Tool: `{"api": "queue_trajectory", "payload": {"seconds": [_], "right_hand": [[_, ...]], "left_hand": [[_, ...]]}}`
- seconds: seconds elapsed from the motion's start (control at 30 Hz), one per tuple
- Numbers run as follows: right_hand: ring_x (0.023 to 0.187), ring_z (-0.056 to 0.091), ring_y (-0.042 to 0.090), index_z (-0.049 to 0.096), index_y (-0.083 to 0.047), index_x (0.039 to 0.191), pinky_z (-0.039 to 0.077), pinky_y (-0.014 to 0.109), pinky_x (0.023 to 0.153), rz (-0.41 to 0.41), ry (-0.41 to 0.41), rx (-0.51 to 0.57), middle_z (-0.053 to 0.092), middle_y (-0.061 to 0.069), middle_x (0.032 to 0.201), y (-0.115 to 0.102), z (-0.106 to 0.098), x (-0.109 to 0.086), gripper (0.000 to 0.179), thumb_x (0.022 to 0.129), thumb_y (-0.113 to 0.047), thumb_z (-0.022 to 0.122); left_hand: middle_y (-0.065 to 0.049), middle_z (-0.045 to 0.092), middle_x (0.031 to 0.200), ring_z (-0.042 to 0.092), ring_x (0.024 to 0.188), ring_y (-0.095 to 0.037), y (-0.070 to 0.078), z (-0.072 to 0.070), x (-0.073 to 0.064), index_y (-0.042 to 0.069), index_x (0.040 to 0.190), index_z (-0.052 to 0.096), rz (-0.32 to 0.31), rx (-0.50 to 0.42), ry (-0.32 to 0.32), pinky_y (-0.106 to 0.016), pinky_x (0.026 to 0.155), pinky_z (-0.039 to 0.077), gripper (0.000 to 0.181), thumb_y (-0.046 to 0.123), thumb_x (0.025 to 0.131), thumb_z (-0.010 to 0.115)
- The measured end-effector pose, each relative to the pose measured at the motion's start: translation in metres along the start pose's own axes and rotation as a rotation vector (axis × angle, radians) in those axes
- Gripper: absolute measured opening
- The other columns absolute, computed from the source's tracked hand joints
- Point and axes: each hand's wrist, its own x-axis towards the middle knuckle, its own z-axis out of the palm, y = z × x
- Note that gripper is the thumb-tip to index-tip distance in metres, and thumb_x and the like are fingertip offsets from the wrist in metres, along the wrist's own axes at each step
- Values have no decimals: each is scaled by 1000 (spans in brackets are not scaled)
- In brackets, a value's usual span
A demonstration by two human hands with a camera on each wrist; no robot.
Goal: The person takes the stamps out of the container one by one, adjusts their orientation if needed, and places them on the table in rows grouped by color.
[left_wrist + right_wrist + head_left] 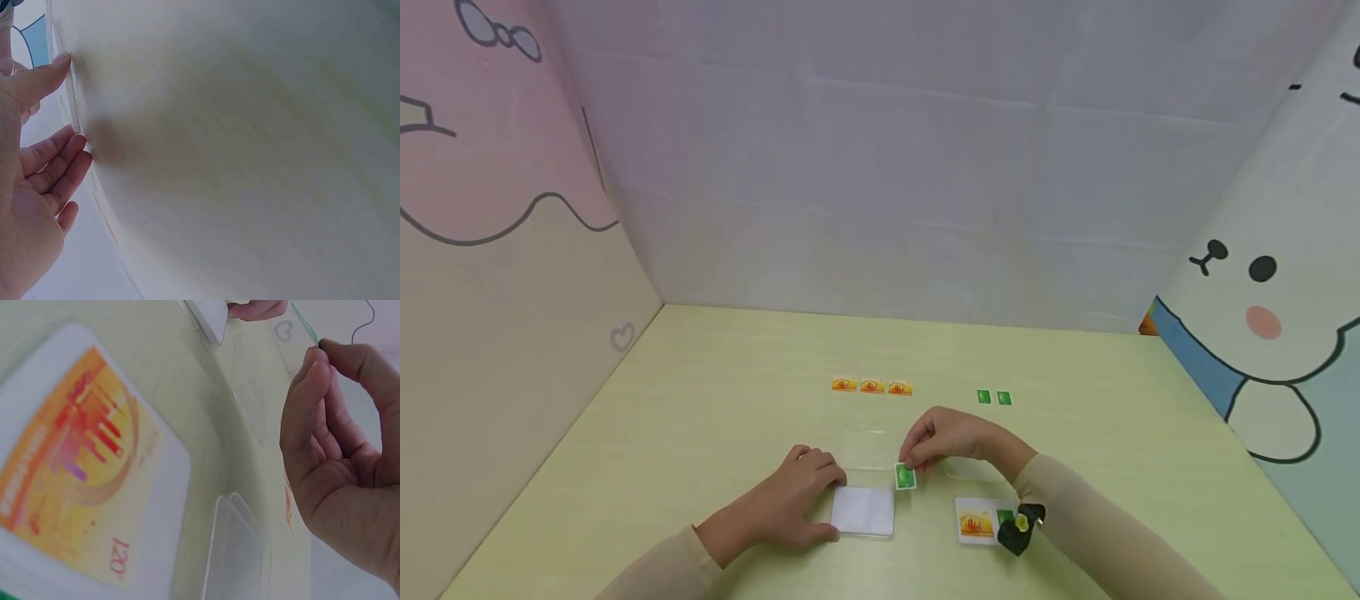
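My right hand [951,435] pinches a green postage stamp [905,477] with a white border between thumb and forefinger, near the upper right corner of a small case with a white insert [863,511]. No stamp shows on this insert. At the case's left side, my left hand [793,504] holds it, thumb by the lower corner and forefinger by the upper one. The clear lid [868,450] lies folded back behind it. Below my right wrist is a second white case [962,537] bearing an orange stamp [87,469] and a green one, partly hidden by a wristband.
Farther back on the pale table [737,358], three orange stamps [872,386] lie in a row, with two green stamps [994,397] to their right. The second case's clear lid [973,469] lies under the right forearm. Printed panels stand on both sides.
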Motion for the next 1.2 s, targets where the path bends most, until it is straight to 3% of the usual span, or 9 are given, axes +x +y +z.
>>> {"api": "queue_trajectory", "payload": {"seconds": [0.43,0.73,1.2], "right_hand": [[65,61,6,69,8,97,54,20,65,-41,-32,12,70,-5,77,4,-3,0,20,86,-8,64],[66,60,5,64,13,98,53,21,65,-187,-31,-4,69,-10,77,7,-8,1,24,88,-9,64],[65,60,4,63,15,97,53,20,65,-187,-32,-11,69,-9,76,11,-18,1,24,88,-7,63]], "left_hand": [[6,60,103,51,98,-8,-1,3,-1,13,108,63,2,1,7,-40,98,34,46,40,74,77],[6,60,104,51,99,-9,-1,4,-2,13,110,62,-6,-8,8,-40,100,34,47,41,75,77],[6,59,100,51,97,-8,-2,3,-1,13,107,62,23,19,32,-41,97,35,46,40,73,78]]}}
